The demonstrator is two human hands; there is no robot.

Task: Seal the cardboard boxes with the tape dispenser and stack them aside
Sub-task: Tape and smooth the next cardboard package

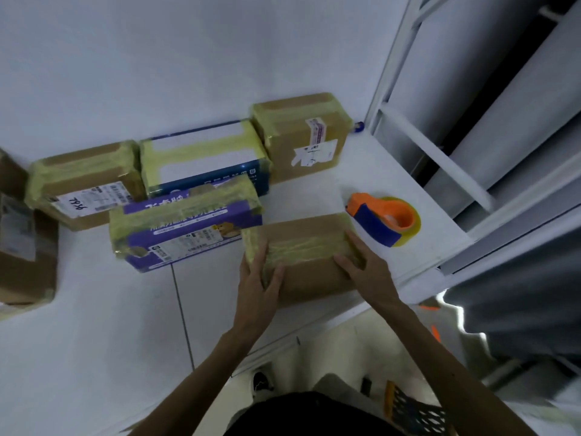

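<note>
The left hand (259, 278) and right hand (366, 269) lie flat, fingers straight, on the taped cardboard box (309, 262) at the table's (314, 190) near edge, with the tape dispenser (385, 220) just beside it.

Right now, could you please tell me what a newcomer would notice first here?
The left hand and right hand rest on a taped brown box at the near edge of the table. An orange-and-blue tape dispenser lies just right of it. Behind stand more taped boxes, the purple box nearest.
</note>
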